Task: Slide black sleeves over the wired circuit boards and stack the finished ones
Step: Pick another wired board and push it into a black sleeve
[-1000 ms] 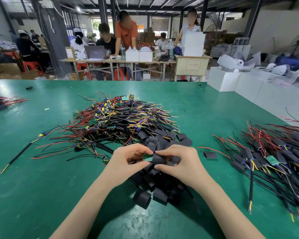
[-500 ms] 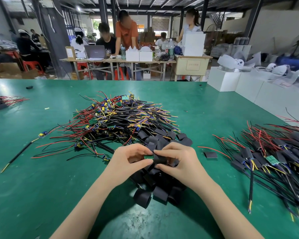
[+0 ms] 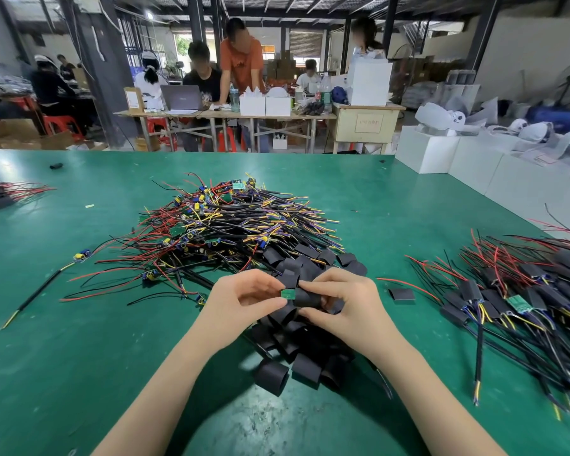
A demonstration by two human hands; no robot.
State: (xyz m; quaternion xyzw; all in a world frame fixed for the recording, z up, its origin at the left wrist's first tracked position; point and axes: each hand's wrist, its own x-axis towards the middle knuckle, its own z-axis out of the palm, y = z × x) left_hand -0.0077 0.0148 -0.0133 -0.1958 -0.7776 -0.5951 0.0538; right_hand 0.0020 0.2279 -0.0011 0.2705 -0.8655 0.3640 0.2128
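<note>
The left hand (image 3: 244, 299) pinches the green circuit board (image 3: 287, 293), its long axis running left to right, straight into the black sleeve (image 3: 308, 297) pinched by the right hand (image 3: 343, 304).

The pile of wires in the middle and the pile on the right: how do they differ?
The middle pile shows bare green boards and loose coloured wires; the right pile mostly wears black sleeves. The middle pile is a tangled heap; the right pile's wires lie roughly parallel. Both rest on the green table and have red and black wires.
</note>
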